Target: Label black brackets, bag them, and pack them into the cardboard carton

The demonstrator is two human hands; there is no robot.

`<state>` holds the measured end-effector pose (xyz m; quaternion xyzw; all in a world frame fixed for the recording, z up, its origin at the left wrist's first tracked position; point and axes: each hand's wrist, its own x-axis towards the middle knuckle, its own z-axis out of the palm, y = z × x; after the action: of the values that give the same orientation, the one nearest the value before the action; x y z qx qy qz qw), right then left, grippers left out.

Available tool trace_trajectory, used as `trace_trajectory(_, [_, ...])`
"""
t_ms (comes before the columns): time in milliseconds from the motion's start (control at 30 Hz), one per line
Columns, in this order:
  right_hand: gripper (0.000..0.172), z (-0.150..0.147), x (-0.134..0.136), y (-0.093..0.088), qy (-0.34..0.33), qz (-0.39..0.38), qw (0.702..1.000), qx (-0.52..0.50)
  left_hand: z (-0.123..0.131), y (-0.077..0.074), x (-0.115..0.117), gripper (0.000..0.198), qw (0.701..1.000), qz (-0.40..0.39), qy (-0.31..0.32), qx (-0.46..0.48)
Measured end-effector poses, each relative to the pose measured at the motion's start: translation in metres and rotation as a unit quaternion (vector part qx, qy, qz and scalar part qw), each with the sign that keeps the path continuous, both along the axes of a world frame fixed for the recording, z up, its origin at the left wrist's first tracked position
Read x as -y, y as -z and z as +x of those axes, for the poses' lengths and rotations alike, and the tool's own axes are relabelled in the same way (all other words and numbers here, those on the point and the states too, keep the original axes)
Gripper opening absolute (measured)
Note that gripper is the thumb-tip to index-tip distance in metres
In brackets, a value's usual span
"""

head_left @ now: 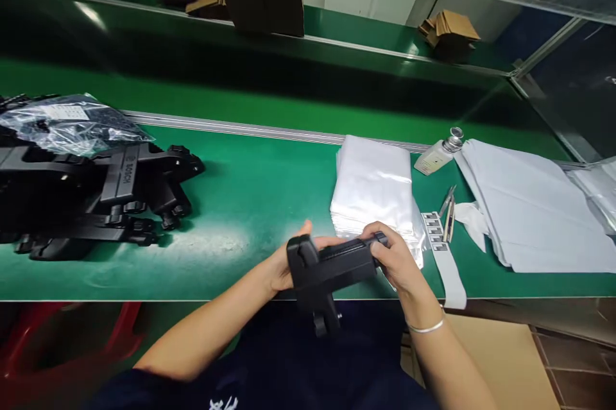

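I hold a black plastic part (323, 275) with both hands just over the near edge of the green table (250, 205). My left hand (283, 265) grips its left end from behind, thumb up. My right hand (394, 259) wraps round its right end. The part has a stem that hangs down toward my lap. A stack of clear plastic bags (375, 185) lies just beyond my right hand.
A pile of black parts (96, 198) and a bagged bundle (67, 121) lie at the left. At the right are a small bottle (437, 153), tweezers (447, 208), a strip of labels (445, 256) and white sheets (534, 205). Cardboard boxes (450, 31) sit on the far shelf.
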<state>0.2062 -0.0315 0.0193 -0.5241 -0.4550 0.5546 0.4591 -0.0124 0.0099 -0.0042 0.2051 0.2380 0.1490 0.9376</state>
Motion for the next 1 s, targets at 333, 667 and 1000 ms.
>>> trace_trajectory(333, [0.041,-0.004,0.028,0.028,0.078,0.024,0.983,0.163,-0.02,-0.003,0.008,0.065,0.844,0.421,-0.195,-0.27])
trace_trajectory(667, [0.024,0.007,0.041,0.011,0.036,0.337,0.885,0.32,-0.018,0.0,0.014,0.068,0.884,0.37,-0.21,-0.194])
trace_trajectory(1000, [0.018,0.012,0.038,0.004,-0.033,0.369,0.854,0.365,-0.013,0.002,0.016,0.063,0.897,0.32,-0.242,-0.186])
